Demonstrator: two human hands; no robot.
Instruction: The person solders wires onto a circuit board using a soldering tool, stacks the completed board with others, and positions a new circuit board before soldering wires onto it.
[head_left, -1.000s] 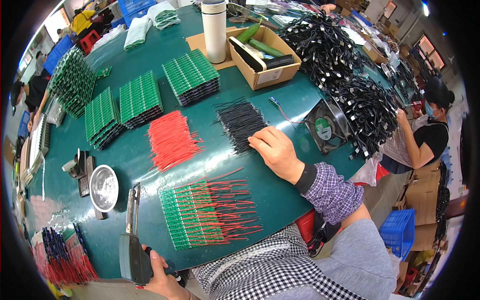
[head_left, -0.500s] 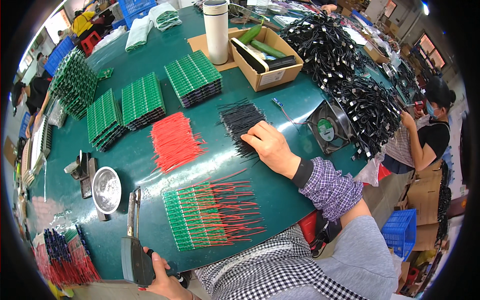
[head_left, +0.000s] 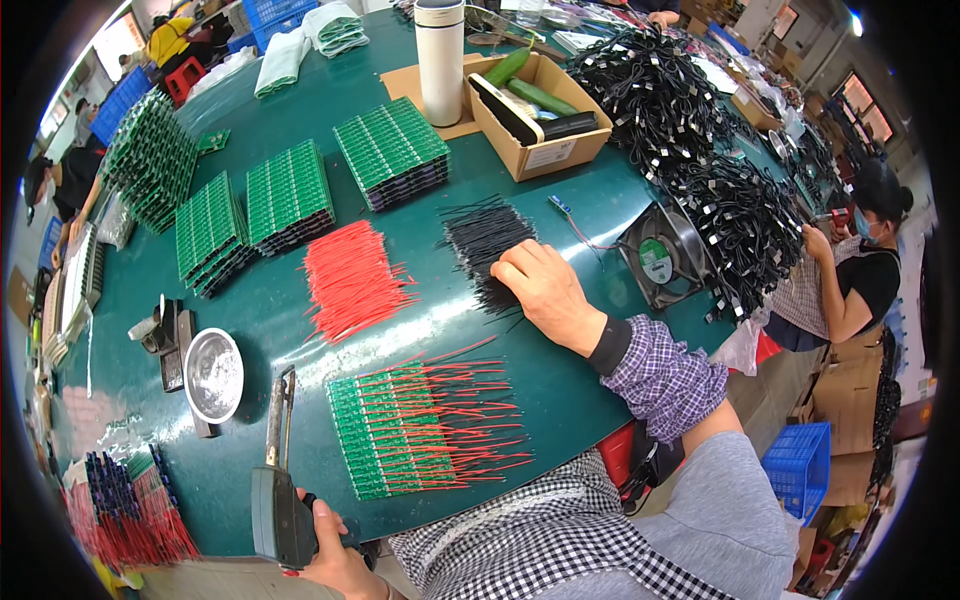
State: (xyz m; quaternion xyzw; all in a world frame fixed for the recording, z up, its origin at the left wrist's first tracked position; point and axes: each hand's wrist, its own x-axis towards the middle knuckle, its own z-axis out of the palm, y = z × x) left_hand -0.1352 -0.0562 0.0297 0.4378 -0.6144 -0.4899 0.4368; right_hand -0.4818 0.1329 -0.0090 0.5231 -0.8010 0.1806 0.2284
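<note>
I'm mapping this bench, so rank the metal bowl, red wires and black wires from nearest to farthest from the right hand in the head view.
From the right hand:
1. Black wires: right at the hand, just to its left.
2. Red wires: farther left, past the black pile.
3. Metal bowl: farthest left, beyond the red pile.

Right hand hides black wires (partly); blue crate cropped.

There are two piles of short wires, one soldering gun, one bowl, one fan and two cucumbers.
</note>
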